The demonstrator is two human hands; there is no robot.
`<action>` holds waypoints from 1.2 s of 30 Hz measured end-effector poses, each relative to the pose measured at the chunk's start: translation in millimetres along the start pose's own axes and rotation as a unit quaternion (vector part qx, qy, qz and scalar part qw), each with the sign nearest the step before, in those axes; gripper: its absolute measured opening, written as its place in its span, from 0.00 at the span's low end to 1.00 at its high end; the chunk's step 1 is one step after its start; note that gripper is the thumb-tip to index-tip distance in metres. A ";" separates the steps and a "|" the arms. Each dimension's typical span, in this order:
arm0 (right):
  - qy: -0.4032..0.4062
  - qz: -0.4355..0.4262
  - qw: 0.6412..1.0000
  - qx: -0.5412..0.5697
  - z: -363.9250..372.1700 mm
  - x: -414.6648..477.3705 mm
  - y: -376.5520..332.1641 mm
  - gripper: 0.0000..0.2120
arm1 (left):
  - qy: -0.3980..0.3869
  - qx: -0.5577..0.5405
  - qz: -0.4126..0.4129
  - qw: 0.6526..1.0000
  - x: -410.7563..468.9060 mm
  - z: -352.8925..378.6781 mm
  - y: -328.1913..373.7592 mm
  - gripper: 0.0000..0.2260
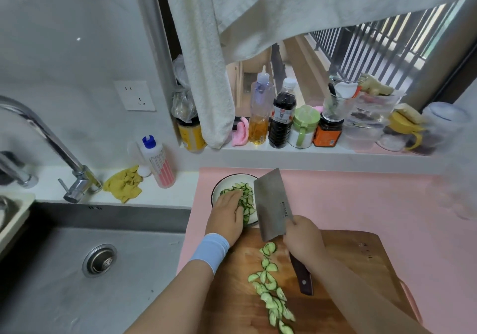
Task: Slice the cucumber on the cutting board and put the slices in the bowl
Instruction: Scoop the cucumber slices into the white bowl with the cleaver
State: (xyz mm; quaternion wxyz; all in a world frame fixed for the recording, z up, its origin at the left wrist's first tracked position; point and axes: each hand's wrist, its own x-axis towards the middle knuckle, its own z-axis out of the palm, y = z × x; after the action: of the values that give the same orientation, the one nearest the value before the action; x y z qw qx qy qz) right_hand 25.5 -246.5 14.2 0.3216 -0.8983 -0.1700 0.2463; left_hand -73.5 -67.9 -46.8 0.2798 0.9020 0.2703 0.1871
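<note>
Pink tabletop [361,199] holds board [348,256] and bowl [216,191]; left hand [227,215] lies flat on cucumber slices [246,194] in the bowl; right hand [304,238] grips a cleaver [271,202] beside it; loose slices [271,289] line the board.

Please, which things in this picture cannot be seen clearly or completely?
All in the head view:
1. The bowl: the left hand and the cleaver cover much of it, so its fill is unclear.
2. The cucumber slices on the cutting board: the row is cut off by the bottom edge.
3. Lettering on the cleaver: too small to read.
4. The containers at the right end of the windowsill: blurred.
</note>
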 end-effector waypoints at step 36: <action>-0.106 0.101 0.974 0.175 -45.9 -98.1 200.9 0.13 | 0.011 0.026 -0.073 0.997 -192.1 81.2 62.3 0.31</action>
State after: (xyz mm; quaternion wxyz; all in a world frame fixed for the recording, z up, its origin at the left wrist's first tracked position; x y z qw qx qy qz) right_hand -0.2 -462.4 -55.2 0.4274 -0.8096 -0.0659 0.3969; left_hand -160.5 -257.9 -107.6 0.2660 0.8849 0.3430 0.1691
